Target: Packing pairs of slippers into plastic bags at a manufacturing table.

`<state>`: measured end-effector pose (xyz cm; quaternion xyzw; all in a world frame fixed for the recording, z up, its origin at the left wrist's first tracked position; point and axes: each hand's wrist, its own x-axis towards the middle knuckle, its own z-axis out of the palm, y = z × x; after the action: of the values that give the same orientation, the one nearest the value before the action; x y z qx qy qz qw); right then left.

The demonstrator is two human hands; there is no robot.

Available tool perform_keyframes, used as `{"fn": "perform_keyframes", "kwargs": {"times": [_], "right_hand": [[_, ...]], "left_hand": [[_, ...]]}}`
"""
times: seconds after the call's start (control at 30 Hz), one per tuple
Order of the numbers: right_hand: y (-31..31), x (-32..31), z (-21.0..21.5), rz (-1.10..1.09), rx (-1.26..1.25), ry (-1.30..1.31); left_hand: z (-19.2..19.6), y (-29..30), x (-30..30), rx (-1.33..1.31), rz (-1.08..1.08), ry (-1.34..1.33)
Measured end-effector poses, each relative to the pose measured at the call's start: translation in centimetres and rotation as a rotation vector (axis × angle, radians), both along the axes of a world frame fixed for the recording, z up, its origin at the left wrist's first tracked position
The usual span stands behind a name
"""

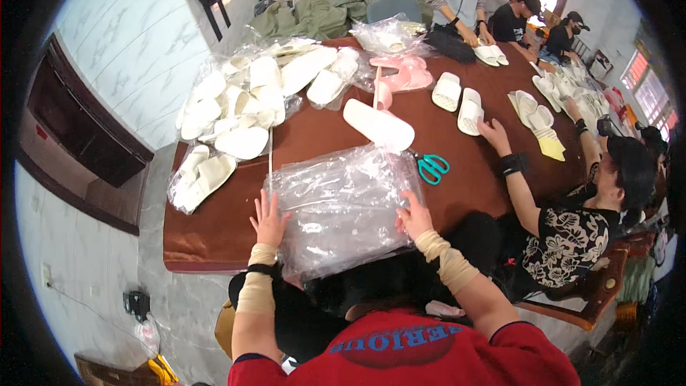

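A stack of clear plastic bags (343, 207) lies flat before me at the table's near edge. My left hand (269, 223) is open at the stack's left edge, fingers spread. At its right edge is my right hand (414, 216), open with thumb and forefinger apart and the other fingers partly bent. Just beyond the bags, a white slipper (379, 125) rests beside some pink slippers (406, 73). Scissors with teal handles (432, 169) lie to the right of the bags.
Bagged white slippers (243, 96) are heaped at the table's left. A co-worker's hand (494, 136) touches a white slipper (469, 111) on the right. Farther off, another person (461, 0) handles slippers (491, 55). Green cloth bundles (321, 14) lie behind the brown-covered table (214, 236).
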<state>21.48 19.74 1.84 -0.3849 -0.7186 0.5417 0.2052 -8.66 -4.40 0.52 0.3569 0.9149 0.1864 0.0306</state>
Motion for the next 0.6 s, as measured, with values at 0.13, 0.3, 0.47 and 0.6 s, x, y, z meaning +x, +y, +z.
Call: {"fn": "perform_keyframes", "kwargs": {"times": [0.13, 0.3, 0.47, 0.6], "right_hand": [[0.1, 1.3, 0.7, -0.069, 0.036, -0.077], [-1.5, 0.3, 3.0, -0.061, -0.016, -0.068], [-1.6, -1.5, 7.1, 0.004, 0.782, -0.219], [-2.7, -6.2, 7.9, 0.435, 1.183, -0.192]], "left_hand": [[6.6, 2.6, 2.6, 0.162, -0.092, -0.073], [4.2, 2.6, 6.5, -0.073, -0.161, -0.069], [1.8, 4.2, 6.7, -0.177, -0.118, 0.176], [0.3, 4.1, 6.8, -0.141, -0.153, 0.267]]}}
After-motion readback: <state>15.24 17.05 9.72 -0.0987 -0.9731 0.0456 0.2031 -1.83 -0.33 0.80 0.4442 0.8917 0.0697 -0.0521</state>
